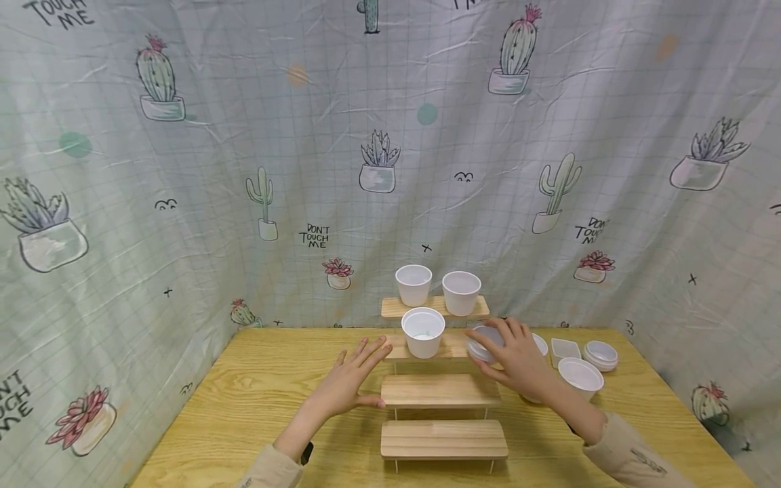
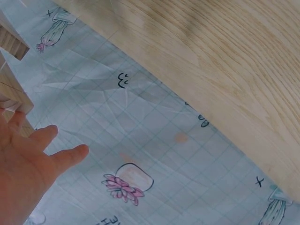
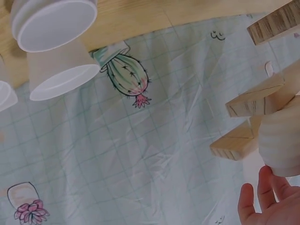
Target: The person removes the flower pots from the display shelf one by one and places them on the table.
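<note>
A stepped wooden display rack (image 1: 441, 391) stands in the middle of the table. On its top shelf two white plastic cups (image 1: 413, 285) sit side by side, and another white cup (image 1: 424, 333) stands on the shelf below. My right hand (image 1: 518, 359) grips a low white round tub (image 1: 485, 343) at the right end of that same shelf. In the right wrist view, fingertips touch the tub (image 3: 280, 138) beside the shelf ends. My left hand (image 1: 349, 379) has its fingers spread, with the fingertips at the left end of the second shelf; nothing is held in it.
To the right of the rack, a white cup (image 1: 581, 377), a rectangular tub (image 1: 565, 350) and a round tub (image 1: 601, 355) stand on the wooden table (image 1: 287, 379). A patterned cactus curtain (image 1: 390, 224) hangs behind and at both sides.
</note>
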The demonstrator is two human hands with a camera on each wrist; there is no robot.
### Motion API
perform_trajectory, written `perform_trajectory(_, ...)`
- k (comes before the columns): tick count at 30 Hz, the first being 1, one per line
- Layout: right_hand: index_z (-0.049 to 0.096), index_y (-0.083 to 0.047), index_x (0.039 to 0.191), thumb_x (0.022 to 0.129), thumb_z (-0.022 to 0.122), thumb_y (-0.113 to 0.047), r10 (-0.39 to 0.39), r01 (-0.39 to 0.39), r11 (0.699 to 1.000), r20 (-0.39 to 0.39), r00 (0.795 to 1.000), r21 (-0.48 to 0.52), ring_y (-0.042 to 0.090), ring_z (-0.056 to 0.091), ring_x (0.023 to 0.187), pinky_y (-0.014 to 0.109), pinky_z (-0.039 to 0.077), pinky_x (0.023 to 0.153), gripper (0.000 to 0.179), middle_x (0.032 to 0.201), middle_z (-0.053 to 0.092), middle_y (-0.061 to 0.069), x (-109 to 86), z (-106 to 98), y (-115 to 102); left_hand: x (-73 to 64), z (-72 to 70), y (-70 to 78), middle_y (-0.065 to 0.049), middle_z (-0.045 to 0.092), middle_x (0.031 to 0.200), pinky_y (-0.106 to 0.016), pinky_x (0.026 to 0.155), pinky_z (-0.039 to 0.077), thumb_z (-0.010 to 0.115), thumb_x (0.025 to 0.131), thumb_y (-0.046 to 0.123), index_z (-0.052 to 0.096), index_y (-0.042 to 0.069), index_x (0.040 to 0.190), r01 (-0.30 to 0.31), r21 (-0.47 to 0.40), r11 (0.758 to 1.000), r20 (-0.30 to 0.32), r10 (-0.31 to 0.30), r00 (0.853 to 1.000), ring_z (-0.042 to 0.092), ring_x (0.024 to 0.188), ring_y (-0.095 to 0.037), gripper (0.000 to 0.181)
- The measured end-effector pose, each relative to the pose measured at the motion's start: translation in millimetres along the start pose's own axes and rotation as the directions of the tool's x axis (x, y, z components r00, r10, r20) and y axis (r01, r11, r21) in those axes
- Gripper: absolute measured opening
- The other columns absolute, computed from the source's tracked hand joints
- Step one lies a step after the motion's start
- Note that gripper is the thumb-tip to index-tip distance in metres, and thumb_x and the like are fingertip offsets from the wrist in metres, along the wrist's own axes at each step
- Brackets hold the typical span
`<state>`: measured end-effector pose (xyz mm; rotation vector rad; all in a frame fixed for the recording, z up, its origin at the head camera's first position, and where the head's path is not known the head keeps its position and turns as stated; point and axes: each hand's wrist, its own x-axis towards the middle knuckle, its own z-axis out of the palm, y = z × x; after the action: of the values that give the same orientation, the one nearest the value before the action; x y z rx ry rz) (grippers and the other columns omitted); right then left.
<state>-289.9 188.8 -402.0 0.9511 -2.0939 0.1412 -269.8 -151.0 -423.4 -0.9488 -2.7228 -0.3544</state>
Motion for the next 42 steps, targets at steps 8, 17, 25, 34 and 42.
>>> perform_trajectory(8, 0.055, -0.020, 0.121, 0.091, 0.031, -0.053, 0.010, -0.010, 1.000, 0.001, 1.000, 0.010, 0.033, 0.045, 0.093, 0.047, 0.037, 0.073, 0.051, 0.108, 0.052, 0.017, -8.6, -5.9, 2.4, 0.1, 0.5, -0.2, -0.002, 0.019, 0.150, -0.068, 0.096, 0.024, 0.064, 0.066, 0.053, 0.020, 0.022, 0.143, 0.001, -0.002, 1.000, -0.002, -0.001, 1.000, 0.020, 0.135, -0.037, 0.094)
perform_trajectory(17, 0.057, -0.019, 0.117, 0.089, 0.041, -0.051, 0.015, -0.015, 1.000, -0.026, 1.000, -0.007, 0.033, 0.048, 0.090, 0.047, 0.038, 0.070, 0.045, 0.105, 0.053, 0.016, -17.2, -11.9, 4.8, 0.4, 1.6, -1.4, 0.000, 0.018, 0.150, -0.067, 0.096, 0.025, 0.063, 0.066, 0.055, 0.018, 0.024, 0.144, 0.000, 0.005, 1.000, 0.000, 0.000, 1.000, 0.019, 0.135, -0.036, 0.095)
perform_trajectory(25, 0.060, -0.017, 0.115, 0.091, 0.036, -0.050, -0.009, 0.008, 1.000, -0.062, 0.998, -0.014, 0.031, 0.047, 0.087, 0.046, 0.037, 0.069, 0.048, 0.103, 0.054, 0.016, -21.8, -18.2, 5.6, -0.2, 1.7, -1.9, -0.002, 0.020, 0.150, -0.067, 0.096, 0.025, 0.064, 0.066, 0.053, 0.021, 0.022, 0.143, -0.004, 0.003, 1.000, -0.013, 0.004, 1.000, 0.022, 0.134, -0.039, 0.094)
perform_trajectory(34, 0.059, -0.019, 0.115, 0.091, 0.029, -0.054, 0.041, -0.041, 0.999, -0.022, 0.999, -0.026, 0.032, 0.049, 0.089, 0.045, 0.036, 0.071, 0.052, 0.102, 0.054, 0.014, -32.8, -20.7, 7.7, 0.2, 2.3, -3.6, -0.002, 0.019, 0.150, -0.067, 0.096, 0.024, 0.064, 0.067, 0.053, 0.021, 0.022, 0.143, -0.004, -0.001, 1.000, -0.013, 0.004, 1.000, 0.022, 0.133, -0.039, 0.093)
perform_trajectory(42, 0.058, -0.020, 0.116, 0.091, 0.031, -0.051, 0.035, -0.036, 0.998, -0.028, 0.999, -0.042, 0.030, 0.048, 0.086, 0.045, 0.036, 0.068, 0.049, 0.101, 0.055, 0.013, -43.0, -23.8, 9.5, -0.1, 2.4, -3.7, 0.000, 0.018, 0.150, -0.067, 0.097, 0.025, 0.063, 0.067, 0.054, 0.019, 0.023, 0.143, -0.001, 0.004, 1.000, -0.005, 0.001, 1.000, 0.021, 0.134, -0.038, 0.094)
